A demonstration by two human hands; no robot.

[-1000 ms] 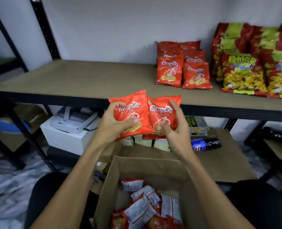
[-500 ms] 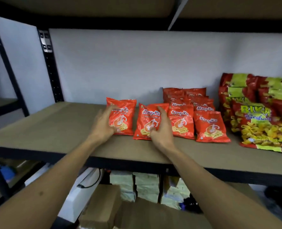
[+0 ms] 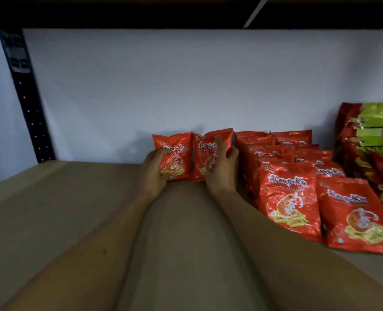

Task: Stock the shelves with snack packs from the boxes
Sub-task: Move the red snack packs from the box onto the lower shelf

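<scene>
Two orange prawn-cracker packs stand upright side by side at the back of the brown shelf board (image 3: 69, 212), close to the white wall (image 3: 186, 86). The left pack (image 3: 179, 153) is grasped by the left hand (image 3: 153, 173), thumb across its front. The right pack (image 3: 205, 151) is grasped by the right hand (image 3: 221, 173), fingers curled round its right edge. The two packs touch along their inner edges.

Just right of the right hand, two rows of identical stocked packs (image 3: 291, 194) run from the wall toward the front edge, overlapping one another. Larger red-and-green snack bags (image 3: 374, 140) stand further right. A black perforated upright (image 3: 26, 95) rises at the left rear corner.
</scene>
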